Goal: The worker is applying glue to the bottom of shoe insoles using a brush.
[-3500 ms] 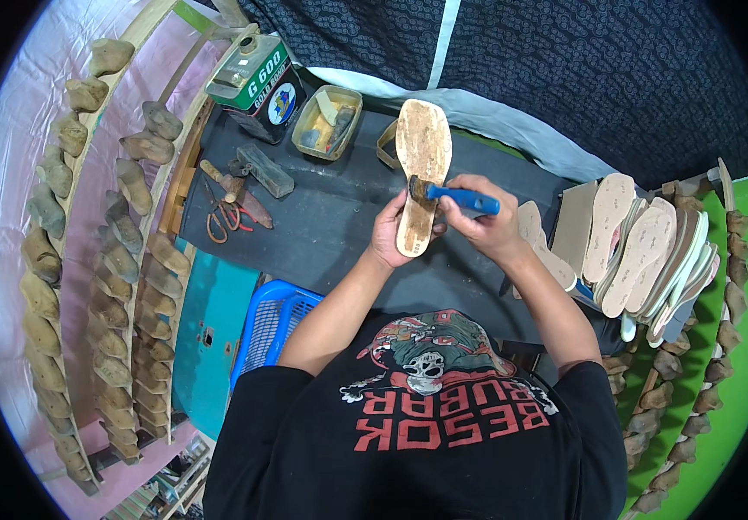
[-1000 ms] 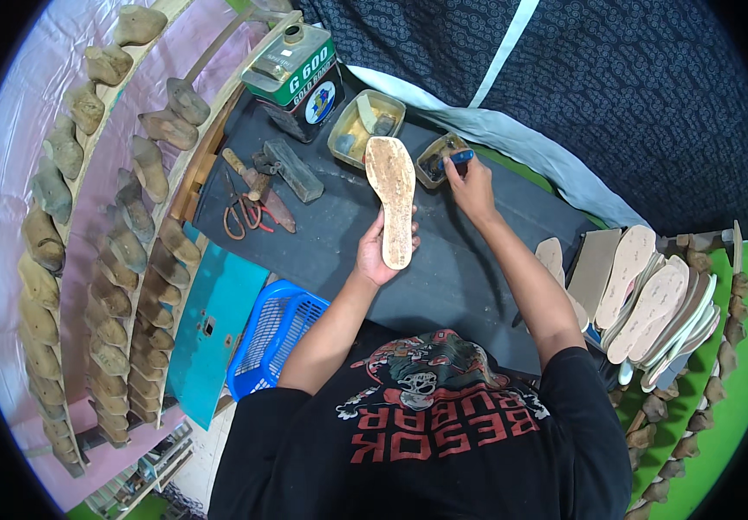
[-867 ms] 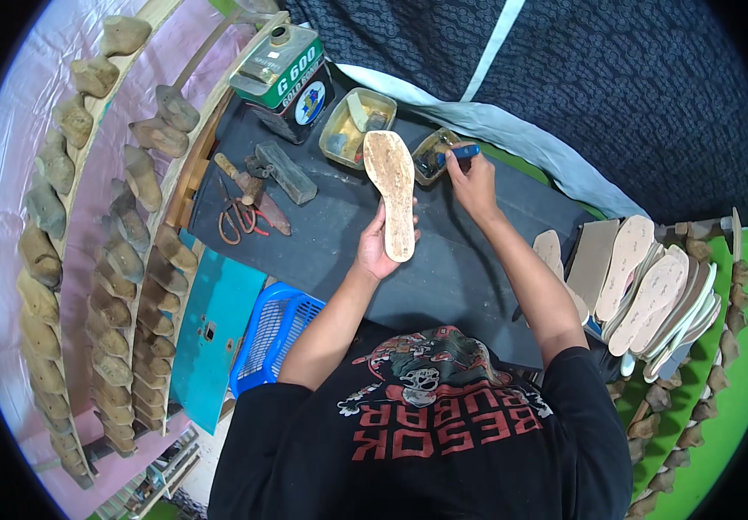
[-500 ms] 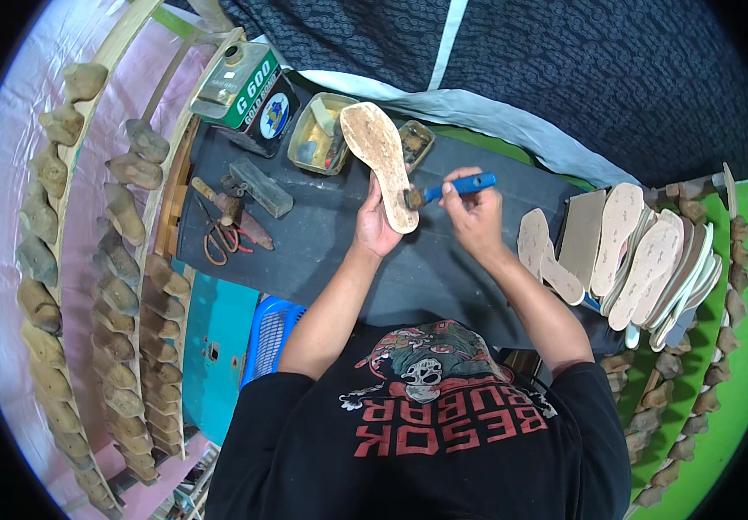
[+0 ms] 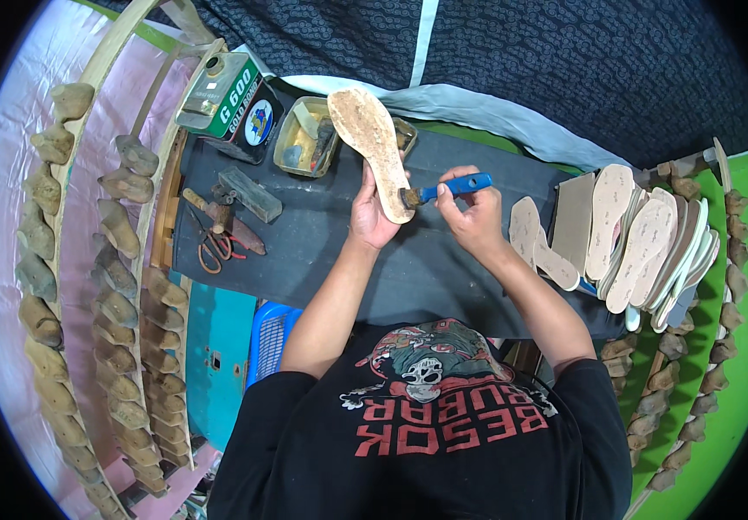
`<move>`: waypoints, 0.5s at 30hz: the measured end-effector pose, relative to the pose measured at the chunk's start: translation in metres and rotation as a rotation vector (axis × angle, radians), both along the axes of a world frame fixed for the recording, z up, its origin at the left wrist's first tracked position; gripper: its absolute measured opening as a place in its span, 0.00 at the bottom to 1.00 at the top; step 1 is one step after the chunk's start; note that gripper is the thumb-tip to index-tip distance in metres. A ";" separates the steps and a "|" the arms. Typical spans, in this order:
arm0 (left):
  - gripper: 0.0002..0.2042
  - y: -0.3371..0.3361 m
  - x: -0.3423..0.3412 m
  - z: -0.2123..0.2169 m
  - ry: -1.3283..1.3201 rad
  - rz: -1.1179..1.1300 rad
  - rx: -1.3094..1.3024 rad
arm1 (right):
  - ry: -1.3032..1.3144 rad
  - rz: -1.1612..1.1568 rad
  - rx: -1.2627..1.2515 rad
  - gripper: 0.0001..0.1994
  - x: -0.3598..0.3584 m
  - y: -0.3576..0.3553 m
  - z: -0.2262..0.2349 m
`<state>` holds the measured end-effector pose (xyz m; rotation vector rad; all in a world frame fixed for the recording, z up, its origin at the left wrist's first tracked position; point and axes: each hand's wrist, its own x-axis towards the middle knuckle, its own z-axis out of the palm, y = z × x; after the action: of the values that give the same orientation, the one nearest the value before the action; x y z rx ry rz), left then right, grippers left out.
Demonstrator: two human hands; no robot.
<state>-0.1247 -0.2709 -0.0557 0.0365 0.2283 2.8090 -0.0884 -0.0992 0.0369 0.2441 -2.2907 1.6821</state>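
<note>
My left hand (image 5: pixel 372 215) holds a tan shoe insole (image 5: pixel 368 144) by its heel end, tilted up over the dark work surface (image 5: pixel 408 269). My right hand (image 5: pixel 469 211) grips a small brush with a blue handle (image 5: pixel 456 186). The brush's bristles touch the insole's lower end. A small open tin of yellowish glue (image 5: pixel 303 139) sits just behind the insole, to its left.
A green glue can (image 5: pixel 222 91) stands at the back left. Scissors (image 5: pixel 209 251), a hammer and a block lie left of my hands. Several insoles (image 5: pixel 642 234) lean in a stack at right. Racks of wooden shoe lasts (image 5: pixel 110 260) line the left side; more lasts (image 5: pixel 694 347) at right.
My right hand reached with the brush to the tin at the back, then came back. The brush now touches the insole's lower end, and the insole sits higher and more tilted.
</note>
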 end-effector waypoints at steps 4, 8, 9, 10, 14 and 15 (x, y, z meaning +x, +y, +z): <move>0.24 -0.002 0.003 0.002 -0.021 0.063 -0.053 | 0.089 0.030 0.138 0.06 0.007 -0.005 0.012; 0.24 -0.008 0.007 0.008 0.019 0.105 -0.108 | 0.214 0.227 0.275 0.08 0.025 -0.014 0.021; 0.24 -0.009 0.008 0.009 0.020 0.108 -0.107 | 0.257 0.284 0.298 0.09 0.026 -0.014 0.021; 0.24 -0.009 0.008 0.010 0.030 0.109 -0.116 | 0.267 0.294 0.297 0.10 0.025 -0.015 0.022; 0.24 -0.005 0.013 0.010 0.063 0.076 -0.116 | 0.250 0.226 0.306 0.09 0.015 -0.017 0.029; 0.24 -0.002 0.014 0.014 0.064 0.072 -0.114 | 0.251 0.222 0.308 0.09 0.013 -0.018 0.028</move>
<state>-0.1104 -0.2727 -0.0419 0.0940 0.4128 2.8633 -0.0756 -0.1175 0.0653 0.7551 -2.3863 1.2910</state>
